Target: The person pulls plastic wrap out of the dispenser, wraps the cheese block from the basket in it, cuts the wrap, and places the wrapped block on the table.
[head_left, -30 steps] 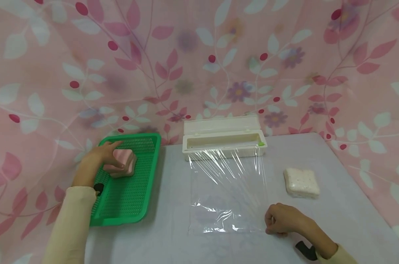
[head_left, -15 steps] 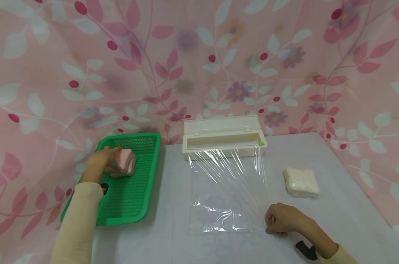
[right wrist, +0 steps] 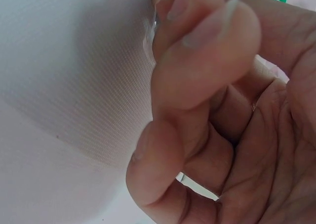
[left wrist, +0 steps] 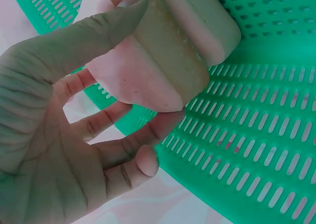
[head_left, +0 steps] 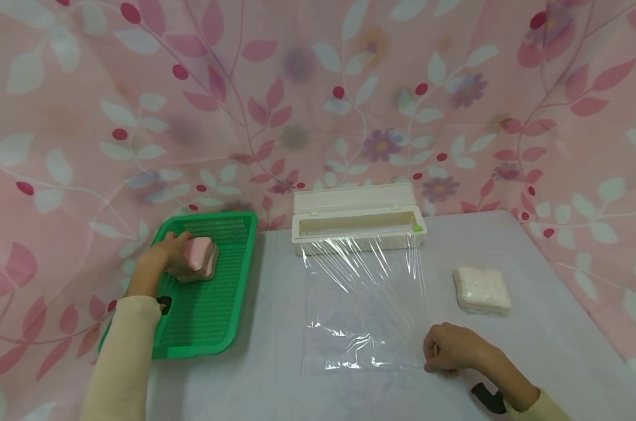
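In the head view my left hand (head_left: 160,254) reaches into the green basket (head_left: 207,330) and grips a pink-and-tan layered block (head_left: 198,251). Its thumb (left wrist: 106,28) lies across one side of that block in the left wrist view, with fingertips against the pink face. A second similar block (left wrist: 207,26) sits right beside it. My right hand (head_left: 457,349), fingers curled, pinches the near right corner of a sheet of cling film (head_left: 349,310). The film runs back to a long white dispenser box (head_left: 360,241) with its lid up.
A pale square block (head_left: 482,289), glossy as if wrapped in film, lies on the table right of the cling film. A pink floral cloth (head_left: 297,88) hangs behind the table and at its sides.
My left hand has moved slightly right, from spread fingers over the block to a grip on it. My right hand and the cling film have stayed put.
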`<action>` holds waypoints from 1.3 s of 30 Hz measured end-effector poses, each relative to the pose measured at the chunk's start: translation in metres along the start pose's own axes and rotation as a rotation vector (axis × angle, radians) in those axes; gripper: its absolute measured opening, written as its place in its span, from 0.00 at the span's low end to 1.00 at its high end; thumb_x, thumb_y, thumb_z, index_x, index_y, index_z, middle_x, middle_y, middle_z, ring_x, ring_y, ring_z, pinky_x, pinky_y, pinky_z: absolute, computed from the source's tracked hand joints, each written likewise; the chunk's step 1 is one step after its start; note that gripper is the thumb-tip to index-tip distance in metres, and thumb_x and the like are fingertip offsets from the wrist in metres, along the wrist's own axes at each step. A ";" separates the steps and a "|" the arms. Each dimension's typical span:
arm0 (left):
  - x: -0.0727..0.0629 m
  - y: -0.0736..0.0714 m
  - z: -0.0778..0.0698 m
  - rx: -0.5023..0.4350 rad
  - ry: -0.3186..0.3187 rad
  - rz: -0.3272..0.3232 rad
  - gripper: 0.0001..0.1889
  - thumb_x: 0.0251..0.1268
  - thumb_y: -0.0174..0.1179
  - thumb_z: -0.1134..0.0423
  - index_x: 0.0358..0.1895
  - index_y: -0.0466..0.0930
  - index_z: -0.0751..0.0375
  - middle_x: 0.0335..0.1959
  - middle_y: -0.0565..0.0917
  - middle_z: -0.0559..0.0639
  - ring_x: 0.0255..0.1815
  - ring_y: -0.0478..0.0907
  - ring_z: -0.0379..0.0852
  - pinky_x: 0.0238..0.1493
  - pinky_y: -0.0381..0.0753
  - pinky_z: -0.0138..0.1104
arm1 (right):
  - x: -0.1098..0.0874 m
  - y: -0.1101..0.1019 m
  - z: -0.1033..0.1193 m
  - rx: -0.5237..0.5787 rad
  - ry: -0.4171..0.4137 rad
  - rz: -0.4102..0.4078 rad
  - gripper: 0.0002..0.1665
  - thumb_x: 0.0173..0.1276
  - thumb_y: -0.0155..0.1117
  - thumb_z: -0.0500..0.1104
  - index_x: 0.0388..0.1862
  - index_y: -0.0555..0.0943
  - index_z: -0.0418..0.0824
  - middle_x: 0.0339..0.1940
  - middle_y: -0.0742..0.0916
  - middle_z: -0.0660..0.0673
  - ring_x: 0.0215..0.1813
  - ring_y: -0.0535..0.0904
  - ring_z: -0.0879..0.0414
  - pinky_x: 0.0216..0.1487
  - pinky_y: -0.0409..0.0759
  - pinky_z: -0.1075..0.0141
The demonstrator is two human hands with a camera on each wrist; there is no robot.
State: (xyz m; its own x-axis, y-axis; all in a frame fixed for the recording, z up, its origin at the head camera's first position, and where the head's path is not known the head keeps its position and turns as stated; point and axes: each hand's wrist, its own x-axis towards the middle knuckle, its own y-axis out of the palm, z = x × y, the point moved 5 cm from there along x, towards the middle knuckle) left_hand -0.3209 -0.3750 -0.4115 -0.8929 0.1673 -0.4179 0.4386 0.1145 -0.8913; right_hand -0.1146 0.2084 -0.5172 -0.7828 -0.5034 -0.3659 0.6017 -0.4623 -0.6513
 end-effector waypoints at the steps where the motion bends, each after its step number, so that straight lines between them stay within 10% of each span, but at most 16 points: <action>1: 0.000 0.000 0.000 -0.004 -0.001 0.000 0.45 0.54 0.70 0.53 0.69 0.53 0.67 0.54 0.56 0.77 0.49 0.65 0.72 0.40 0.74 0.58 | 0.000 0.000 0.000 0.001 -0.001 0.000 0.15 0.55 0.77 0.45 0.17 0.79 0.50 0.08 0.77 0.56 0.12 0.71 0.63 0.17 0.65 0.70; 21: -0.035 -0.020 -0.015 0.001 -0.039 -0.202 0.43 0.55 0.66 0.45 0.66 0.57 0.69 0.56 0.57 0.78 0.43 0.69 0.71 0.37 0.73 0.55 | -0.001 0.000 0.000 0.013 -0.009 0.008 0.14 0.56 0.76 0.43 0.17 0.79 0.49 0.09 0.78 0.55 0.12 0.71 0.63 0.17 0.65 0.70; 39: -0.102 -0.037 -0.094 0.040 0.043 -0.342 0.46 0.53 0.68 0.38 0.64 0.64 0.71 0.49 0.67 0.75 0.42 0.72 0.67 0.37 0.74 0.58 | 0.000 0.000 0.001 0.013 -0.027 0.001 0.14 0.56 0.76 0.43 0.17 0.79 0.50 0.09 0.78 0.56 0.12 0.71 0.64 0.16 0.65 0.70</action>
State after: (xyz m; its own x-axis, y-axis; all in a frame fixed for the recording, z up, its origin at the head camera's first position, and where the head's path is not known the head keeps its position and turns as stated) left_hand -0.2369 -0.3042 -0.3190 -0.9821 0.1672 -0.0872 0.1100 0.1325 -0.9851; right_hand -0.1141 0.2078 -0.5160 -0.7779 -0.5233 -0.3480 0.6044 -0.4714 -0.6422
